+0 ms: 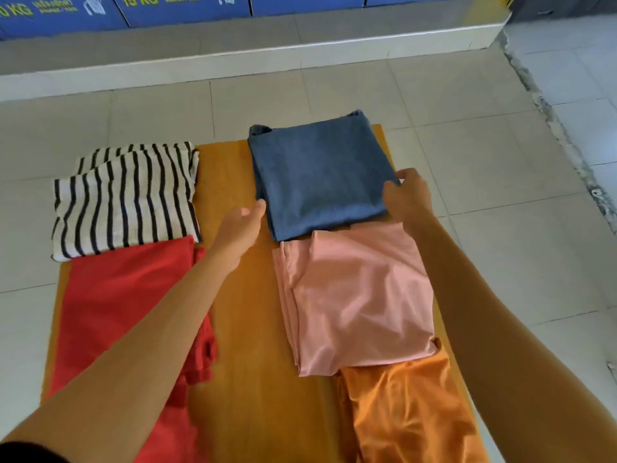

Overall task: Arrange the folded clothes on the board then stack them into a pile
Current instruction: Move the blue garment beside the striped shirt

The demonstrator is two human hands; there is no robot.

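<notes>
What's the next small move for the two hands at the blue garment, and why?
Probably close both hands on the blue garment and lift it. The left hand sits open at its near-left edge, the right hand touches its right edge, and nothing is stacked yet.

Floor (500,155): large pale grey square tiles, thin dark grout lines, matte, evenly lit by soft daylight; no hard shadows. Beyond the grip point, a low raised step (267,58) of grey tile with a white front edge runs across the frame. On top of it, at the far edge, a row of blue cardboard boxes (183,5) with yellow "15 KG" print. Right of the grip, a rough cracked grout seam (551,121) runs diagonally between floor sections; the tiles past it look lighter.
</notes>
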